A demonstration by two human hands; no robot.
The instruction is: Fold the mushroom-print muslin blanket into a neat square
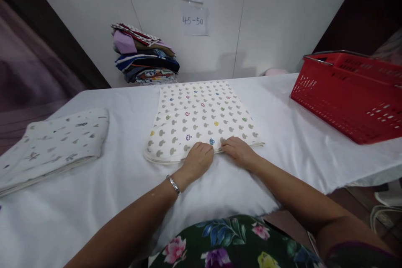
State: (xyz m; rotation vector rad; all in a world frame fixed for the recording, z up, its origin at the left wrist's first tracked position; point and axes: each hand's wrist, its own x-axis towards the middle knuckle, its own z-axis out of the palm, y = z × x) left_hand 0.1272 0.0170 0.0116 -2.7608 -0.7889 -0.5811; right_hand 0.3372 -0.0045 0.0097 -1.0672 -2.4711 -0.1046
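A folded white cloth [201, 117] printed with small grey and coloured mushrooms lies flat in front of me on the white-covered table. My left hand [198, 158], with a silver bracelet at the wrist, has its fingers curled over the middle of the cloth's near edge. Just to its right, my right hand [238, 150] grips the same edge, its thumb side towards the left hand. Several layers show along that edge. The fingertips are partly hidden by the hands.
Another folded white cloth [67, 142] with a dark leaf-like print lies on the left. A stack of folded fabrics [146, 56] stands behind the table's far edge. On the right sits a red plastic basket [351, 96]. Paper signs [195, 21] hang on the white wall.
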